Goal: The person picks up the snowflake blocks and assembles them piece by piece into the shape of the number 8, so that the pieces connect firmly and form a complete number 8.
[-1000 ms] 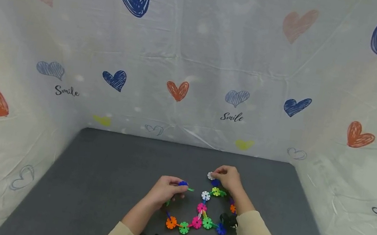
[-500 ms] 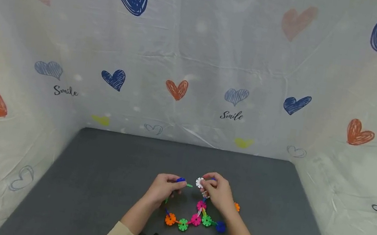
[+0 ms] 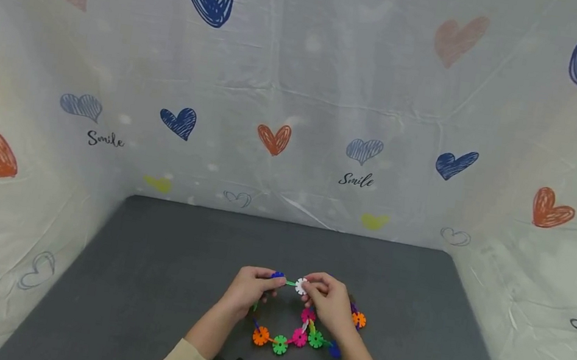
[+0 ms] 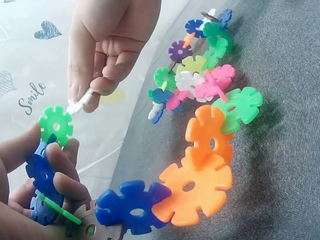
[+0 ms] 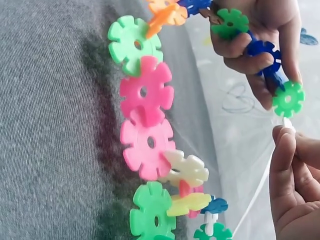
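My left hand (image 3: pixel 249 291) pinches a blue snowflake disc (image 4: pixel 42 172), which carries a green snowflake disc (image 4: pixel 56 126) at the free end of a linked chain. My right hand (image 3: pixel 329 304) pinches a white snowflake disc (image 3: pixel 300 286) between thumb and fingers. Edge to edge, the white disc meets the green one; how deep their slots interlock cannot be told. From the left hand the chain runs down through an orange disc (image 3: pixel 261 336), a green disc (image 3: pixel 280 344) and a pink disc (image 3: pixel 299 337). Fingers hide part of both chain ends.
More linked discs lie right of centre, among them a green disc (image 3: pixel 316 339) and an orange disc (image 3: pixel 359 320), partly behind the right hand. The dark grey table (image 3: pixel 190 252) is bordered by a pale curtain (image 3: pixel 314 73) printed with hearts.
My right hand has come left and down with the white disc, bringing it against the green disc. The left hand has stayed nearly still.
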{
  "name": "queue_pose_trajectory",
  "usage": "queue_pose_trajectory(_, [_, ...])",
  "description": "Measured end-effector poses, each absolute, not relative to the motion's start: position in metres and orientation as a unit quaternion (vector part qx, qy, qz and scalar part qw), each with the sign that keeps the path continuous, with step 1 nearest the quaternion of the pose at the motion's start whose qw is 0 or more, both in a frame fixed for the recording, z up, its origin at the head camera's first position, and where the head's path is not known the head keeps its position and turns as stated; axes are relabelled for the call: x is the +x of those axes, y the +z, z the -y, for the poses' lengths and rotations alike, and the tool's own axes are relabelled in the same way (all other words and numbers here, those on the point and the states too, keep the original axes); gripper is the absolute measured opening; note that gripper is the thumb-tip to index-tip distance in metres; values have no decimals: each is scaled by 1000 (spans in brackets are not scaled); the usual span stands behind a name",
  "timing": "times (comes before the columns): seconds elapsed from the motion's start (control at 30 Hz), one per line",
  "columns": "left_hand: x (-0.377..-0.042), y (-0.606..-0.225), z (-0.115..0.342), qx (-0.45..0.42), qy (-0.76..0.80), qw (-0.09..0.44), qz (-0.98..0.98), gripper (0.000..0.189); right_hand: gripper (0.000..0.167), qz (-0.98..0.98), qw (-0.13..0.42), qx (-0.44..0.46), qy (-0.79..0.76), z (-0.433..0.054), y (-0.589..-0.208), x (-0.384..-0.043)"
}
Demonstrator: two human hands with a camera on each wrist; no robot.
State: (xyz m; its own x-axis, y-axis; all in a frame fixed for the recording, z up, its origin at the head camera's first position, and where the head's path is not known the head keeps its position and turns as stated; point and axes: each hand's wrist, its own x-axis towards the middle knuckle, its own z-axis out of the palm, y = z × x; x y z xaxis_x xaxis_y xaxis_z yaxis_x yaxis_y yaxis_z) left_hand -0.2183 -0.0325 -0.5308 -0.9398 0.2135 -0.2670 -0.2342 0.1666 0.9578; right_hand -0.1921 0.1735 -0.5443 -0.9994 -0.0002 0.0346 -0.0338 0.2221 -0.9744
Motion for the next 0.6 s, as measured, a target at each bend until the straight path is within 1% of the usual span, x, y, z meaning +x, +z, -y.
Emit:
queue_pose_trajectory(0.2, [-217, -531, 32, -8, 649, 168, -742, 37, 17, 760, 24, -5, 649, -170, -547, -191])
queue_pose_trajectory(0.4, [-217, -530, 32, -15, 651, 160, -741, 36, 17, 765, 33, 12, 643, -169, -550, -189])
queue_pose_trajectory(0.6, [-217, -531, 31, 8, 654, 149, -742, 30, 15, 762, 50, 31, 645, -167, -550, -187])
